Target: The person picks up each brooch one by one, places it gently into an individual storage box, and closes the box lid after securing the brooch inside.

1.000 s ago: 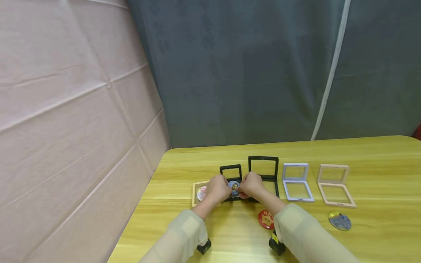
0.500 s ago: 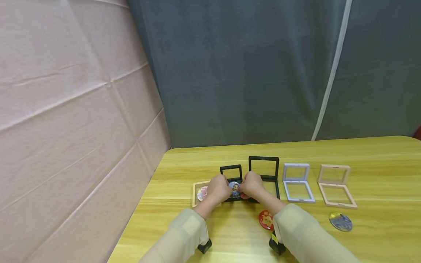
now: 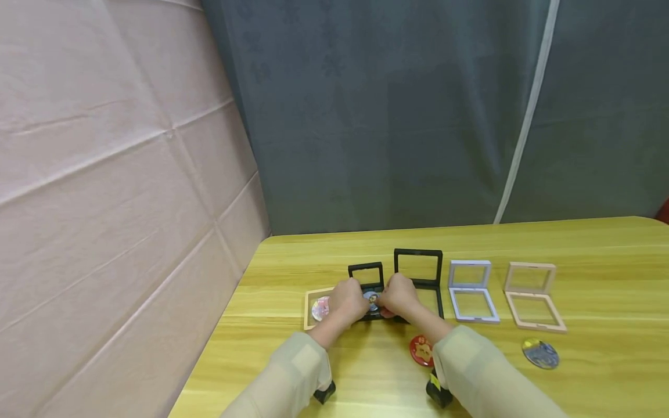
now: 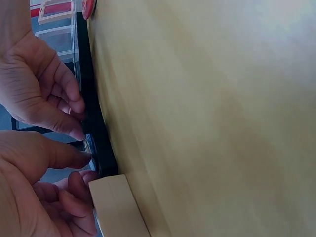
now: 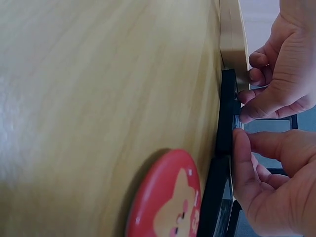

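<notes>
Between my two hands a round blue badge [image 3: 372, 298] with a cartoon figure lies low over the lower panel of a small black hinged display frame [image 3: 366, 266], whose upper panel stands raised. My left hand [image 3: 347, 299] pinches the badge's left edge, and my right hand [image 3: 399, 295] pinches its right edge with thumb and forefinger. From the right wrist view, only a thin edge of the badge [image 5: 237, 121] shows at the fingertips. Partly behind my left hand sits a light wooden-coloured frame [image 3: 307, 313] holding a pink round badge [image 3: 320, 307].
A larger black frame [image 3: 418, 252] stands propped beside my right hand. Farther right are a lilac frame [image 3: 474, 319] and a beige frame [image 3: 538, 324], both unfolded. A red star badge [image 3: 421, 350] lies by my right sleeve, and a blue-yellow badge [image 3: 540, 353] lies at right.
The blue badge has tipped flatter and sits lower against the small black frame. Both hands have stayed at almost the same spot, still holding its edges.
</notes>
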Motion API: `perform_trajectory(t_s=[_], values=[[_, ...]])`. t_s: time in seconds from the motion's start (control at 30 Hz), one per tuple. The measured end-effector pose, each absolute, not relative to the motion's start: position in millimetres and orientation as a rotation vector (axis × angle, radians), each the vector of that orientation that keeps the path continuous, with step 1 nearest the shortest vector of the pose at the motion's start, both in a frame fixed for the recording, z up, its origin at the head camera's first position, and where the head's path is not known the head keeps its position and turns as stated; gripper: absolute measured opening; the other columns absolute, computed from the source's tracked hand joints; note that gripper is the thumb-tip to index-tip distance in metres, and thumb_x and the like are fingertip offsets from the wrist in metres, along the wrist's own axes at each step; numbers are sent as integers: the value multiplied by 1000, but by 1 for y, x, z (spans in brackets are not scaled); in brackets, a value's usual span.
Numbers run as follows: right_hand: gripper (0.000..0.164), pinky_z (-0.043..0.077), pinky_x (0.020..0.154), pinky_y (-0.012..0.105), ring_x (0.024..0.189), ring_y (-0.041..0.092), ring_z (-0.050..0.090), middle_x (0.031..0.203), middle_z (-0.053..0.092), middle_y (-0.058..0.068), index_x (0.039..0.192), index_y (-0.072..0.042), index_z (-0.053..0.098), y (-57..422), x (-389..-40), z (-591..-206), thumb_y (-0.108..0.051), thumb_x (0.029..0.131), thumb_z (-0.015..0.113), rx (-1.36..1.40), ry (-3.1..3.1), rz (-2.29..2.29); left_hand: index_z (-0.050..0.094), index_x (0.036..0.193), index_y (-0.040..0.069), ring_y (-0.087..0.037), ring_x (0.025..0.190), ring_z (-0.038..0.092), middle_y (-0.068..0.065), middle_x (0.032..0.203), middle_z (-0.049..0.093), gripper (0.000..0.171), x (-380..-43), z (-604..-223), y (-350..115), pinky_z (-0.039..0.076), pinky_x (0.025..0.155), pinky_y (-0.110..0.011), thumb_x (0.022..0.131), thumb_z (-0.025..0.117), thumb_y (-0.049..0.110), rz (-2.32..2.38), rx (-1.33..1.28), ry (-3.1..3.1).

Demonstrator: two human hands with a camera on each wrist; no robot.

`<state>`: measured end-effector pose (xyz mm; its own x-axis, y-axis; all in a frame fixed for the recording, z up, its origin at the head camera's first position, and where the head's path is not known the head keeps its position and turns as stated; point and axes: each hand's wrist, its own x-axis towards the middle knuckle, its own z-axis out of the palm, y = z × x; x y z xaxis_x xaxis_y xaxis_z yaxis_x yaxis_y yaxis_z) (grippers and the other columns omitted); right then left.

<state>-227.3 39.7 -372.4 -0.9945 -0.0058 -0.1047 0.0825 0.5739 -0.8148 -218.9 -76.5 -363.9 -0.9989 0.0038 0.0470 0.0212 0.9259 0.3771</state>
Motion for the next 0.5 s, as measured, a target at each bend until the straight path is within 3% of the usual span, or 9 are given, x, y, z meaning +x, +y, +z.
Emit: perform_trajectory(t_s=[0.13, 0.5], values=[[36, 48, 42, 26, 36, 12, 55, 42, 54, 5, 43, -8, 47, 40, -227, -372, 1, 72, 66, 67, 2705, -1405, 43, 53, 13, -13, 45, 41, -1, 53, 46, 30, -219, -364, -76, 31, 36, -25, 71, 67, 12, -574, -10, -3047], [26, 48, 41, 25, 36, 13, 55, 44, 55, 5, 48, -2, 53, 44, -220, -368, 5, 69, 67, -23, 2736, -1401, 32, 43, 16, -8, 37, 28, 7, 39, 28, 42, -218, -362, -78, 19, 34, -20, 68, 65, 7, -561, -69, -3006]])
